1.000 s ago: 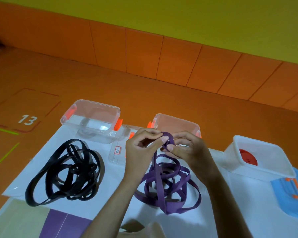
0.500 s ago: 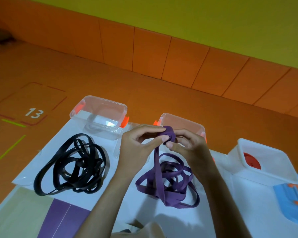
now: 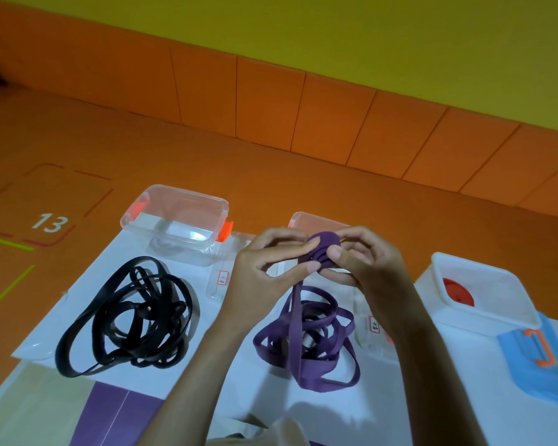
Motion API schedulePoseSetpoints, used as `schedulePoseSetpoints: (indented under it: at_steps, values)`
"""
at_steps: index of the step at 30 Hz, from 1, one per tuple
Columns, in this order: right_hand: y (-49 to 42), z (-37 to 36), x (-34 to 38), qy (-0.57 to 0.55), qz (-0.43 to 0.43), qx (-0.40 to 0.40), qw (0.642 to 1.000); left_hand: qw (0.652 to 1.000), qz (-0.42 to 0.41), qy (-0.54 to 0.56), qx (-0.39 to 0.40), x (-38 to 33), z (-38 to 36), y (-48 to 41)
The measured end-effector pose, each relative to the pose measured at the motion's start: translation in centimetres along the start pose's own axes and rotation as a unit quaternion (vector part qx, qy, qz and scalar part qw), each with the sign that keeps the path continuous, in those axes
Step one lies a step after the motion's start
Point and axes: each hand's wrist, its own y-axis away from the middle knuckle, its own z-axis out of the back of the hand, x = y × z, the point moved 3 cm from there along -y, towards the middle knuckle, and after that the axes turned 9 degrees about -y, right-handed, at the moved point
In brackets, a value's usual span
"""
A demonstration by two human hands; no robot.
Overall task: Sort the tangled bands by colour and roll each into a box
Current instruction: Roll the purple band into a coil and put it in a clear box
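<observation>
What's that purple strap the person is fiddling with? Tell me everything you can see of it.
The purple band is a long, flat, matte strap, cloth or rubber by its look. One end is wound into a small tight roll, held up between the left hand and the right hand, whose fingertips pinch it. From the roll one length hangs straight down to a loose tangle of loops lying on the white sheet.

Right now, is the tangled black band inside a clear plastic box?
No, the tangled black band lies loose on the white sheet.
</observation>
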Motion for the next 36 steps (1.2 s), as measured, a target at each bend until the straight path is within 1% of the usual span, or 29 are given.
schedulePoseSetpoints:
  at_steps: [2,6,10,12,15,17,20,24,30,32,36]
  values:
    - [0.0,-0.2,0.4,-0.016,0.012,-0.012,1.000,1.000,0.008,0.003,0.005,-0.2,-0.2,-0.2]
    - [-0.1,-0.8,1.1,-0.060,0.038,0.003,0.997,0.996,0.028,0.082,-0.021,-1.6,0.0,-1.1]
    - [-0.6,-0.8,1.1,-0.025,0.071,-0.018,0.997,0.996,0.021,0.074,-0.038,-2.8,0.3,-2.0]
    - [-0.8,-0.5,1.0,-0.048,0.063,0.008,0.997,0.996,0.026,0.086,-0.029,-2.7,0.3,-2.0]
    - [-0.9,0.2,1.0,-0.077,0.026,0.036,0.996,0.993,0.048,0.109,0.011,-2.1,0.3,-1.9]
    - [-0.9,0.5,0.7,-0.070,0.006,0.037,0.997,0.991,0.070,0.108,0.030,-1.4,0.2,-2.0]
    - [-1.0,0.9,-0.4,-0.059,-0.019,0.036,0.997,0.990,0.096,0.102,0.036,-0.2,0.2,-2.0]
    - [-1.0,1.7,-1.8,-0.049,-0.040,0.027,0.998,0.991,0.088,0.084,0.047,0.9,-0.3,-1.7]
    - [-1.1,2.6,-3.5,-0.092,-0.048,0.007,0.995,0.991,0.104,0.058,0.060,2.1,-1.4,-1.9]
    - [-1.0,2.8,-3.9,-0.066,-0.047,0.009,0.997,0.991,0.108,0.046,0.066,2.4,-1.4,-2.0]
    - [-1.3,3.8,-4.0,0.066,-0.047,0.007,0.997,0.991,0.118,0.022,0.054,3.4,-1.6,-1.5]
